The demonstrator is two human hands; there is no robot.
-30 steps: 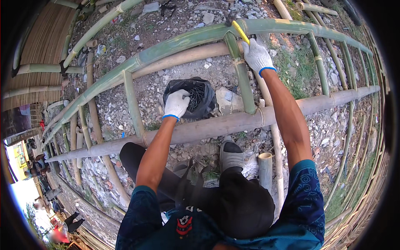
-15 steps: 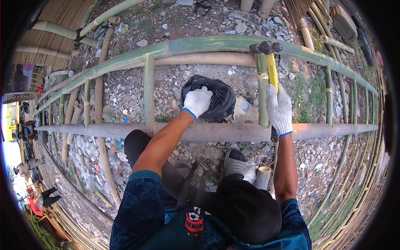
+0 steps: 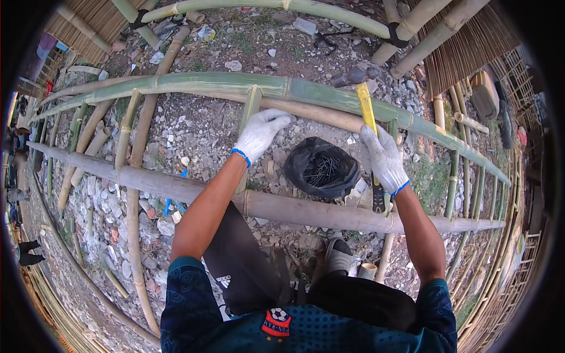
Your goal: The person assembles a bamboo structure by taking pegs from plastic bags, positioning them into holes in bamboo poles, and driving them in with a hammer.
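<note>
My left hand (image 3: 261, 132), in a white knit glove with a blue cuff, is at the upper part of a short green bamboo crosspiece (image 3: 251, 103). Its thumb and fingertips are pinched together; anything between them is too small to make out. A hammer (image 3: 366, 107) with a yellow and black handle is gripped in my gloved right hand (image 3: 384, 157), its head up and blurred over the far green bamboo rail (image 3: 321, 96). Between my hands, a black plastic bag (image 3: 297, 177) sits on the ground, opened, with many dark nails (image 3: 323, 169) inside.
The near bamboo rail (image 3: 318, 213) crosses in front of my knees, joined to the far rail by several crosspieces. Rubble and stones cover the ground. A cut bamboo piece (image 3: 367, 271) stands by my sandal (image 3: 339, 259). Slatted bamboo panels (image 3: 465, 41) rise at the back right.
My left hand has come out of the bag and moved left to the crosspiece, fingers pinched. The hammer stays in my right hand. The whole view has shifted and tilted.
</note>
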